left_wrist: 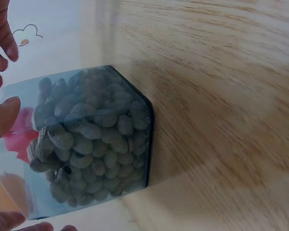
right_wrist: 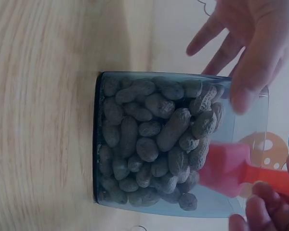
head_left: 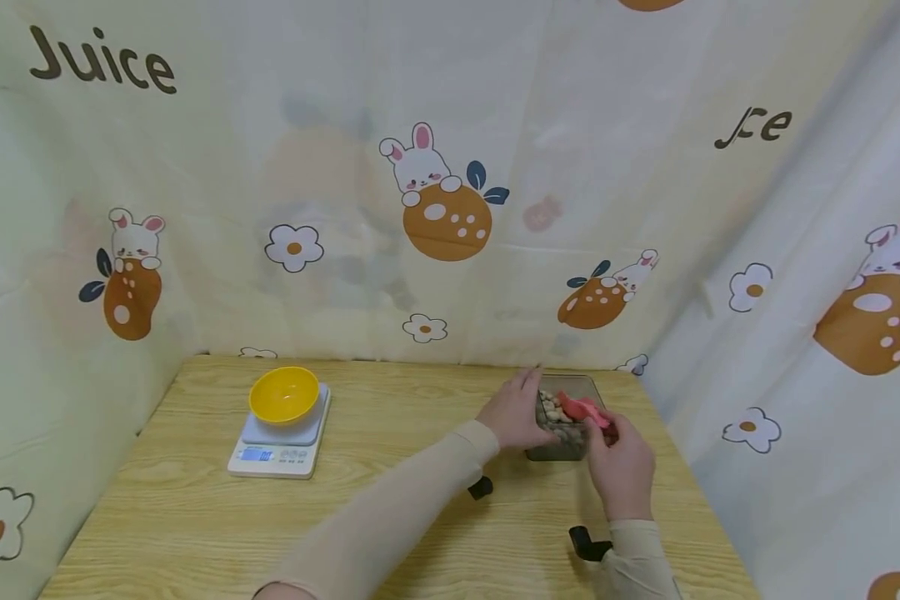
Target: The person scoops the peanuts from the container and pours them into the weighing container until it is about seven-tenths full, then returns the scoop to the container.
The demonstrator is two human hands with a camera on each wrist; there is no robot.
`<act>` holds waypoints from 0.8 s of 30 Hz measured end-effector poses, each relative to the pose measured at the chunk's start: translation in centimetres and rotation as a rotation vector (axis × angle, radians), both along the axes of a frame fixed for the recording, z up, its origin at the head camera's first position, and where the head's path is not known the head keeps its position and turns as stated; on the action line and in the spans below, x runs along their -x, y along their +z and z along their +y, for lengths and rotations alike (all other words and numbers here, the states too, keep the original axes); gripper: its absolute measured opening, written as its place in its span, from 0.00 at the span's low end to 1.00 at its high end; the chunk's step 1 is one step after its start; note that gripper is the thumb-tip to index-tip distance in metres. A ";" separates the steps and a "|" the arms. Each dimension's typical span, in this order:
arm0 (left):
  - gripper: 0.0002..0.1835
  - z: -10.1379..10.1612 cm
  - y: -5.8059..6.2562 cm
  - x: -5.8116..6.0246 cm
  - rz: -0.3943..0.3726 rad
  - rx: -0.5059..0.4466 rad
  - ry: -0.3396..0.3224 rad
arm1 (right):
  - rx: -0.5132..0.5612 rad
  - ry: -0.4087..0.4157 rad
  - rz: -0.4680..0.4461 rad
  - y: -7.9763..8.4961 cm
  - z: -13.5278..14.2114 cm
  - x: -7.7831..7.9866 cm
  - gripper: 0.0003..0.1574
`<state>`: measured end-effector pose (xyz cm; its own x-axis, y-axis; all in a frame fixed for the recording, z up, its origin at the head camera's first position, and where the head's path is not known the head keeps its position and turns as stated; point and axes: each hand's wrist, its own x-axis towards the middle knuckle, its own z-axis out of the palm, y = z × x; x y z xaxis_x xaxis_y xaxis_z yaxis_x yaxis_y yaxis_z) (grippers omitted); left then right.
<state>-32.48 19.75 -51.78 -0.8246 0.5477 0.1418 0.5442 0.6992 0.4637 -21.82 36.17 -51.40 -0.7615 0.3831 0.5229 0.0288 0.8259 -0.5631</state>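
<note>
A clear, dark-tinted container point(right_wrist: 183, 211) stands at the back right of the table, partly filled with unshelled peanuts point(right_wrist: 147, 130). A pinkish-red scoop point(right_wrist: 224, 168) reaches into it, its head against the peanuts. My right hand point(head_left: 622, 471) pinches the scoop's handle at the container's right side. At the left side is my left hand point(head_left: 513, 412), fingers spread and fairly straight, the thumb across the front wall. Whether all its fingers touch the container cannot be seen. In the left wrist view, peanuts point(left_wrist: 96, 134) show through the wall.
On the left of the table, a yellow bowl point(head_left: 283, 397) sits on a white kitchen scale point(head_left: 273, 465) with a lit display. Printed curtains point(head_left: 360, 192) hang behind and on both sides. Wood-grain tabletop point(head_left: 390, 417) lies between the scale and the container.
</note>
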 end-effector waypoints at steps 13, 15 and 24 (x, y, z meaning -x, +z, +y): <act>0.63 -0.5 0.2 -0.2 -0.047 -0.052 0.016 | 0.021 -0.032 0.139 0.6 -0.7 0.7 0.13; 0.62 -1.0 0.4 -0.4 -0.039 -0.052 0.004 | 0.020 -0.026 0.159 0.8 -0.9 0.7 0.11; 0.62 -3.0 -0.4 -1.5 -0.048 -0.052 -0.008 | 0.091 -0.013 0.118 1.0 -1.7 -0.1 0.12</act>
<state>-30.96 16.76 -52.18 -0.8268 0.5472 0.1306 0.5259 0.6694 0.5246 -21.68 34.50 -50.39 -0.6915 0.4424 0.5710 -0.0313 0.7714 -0.6355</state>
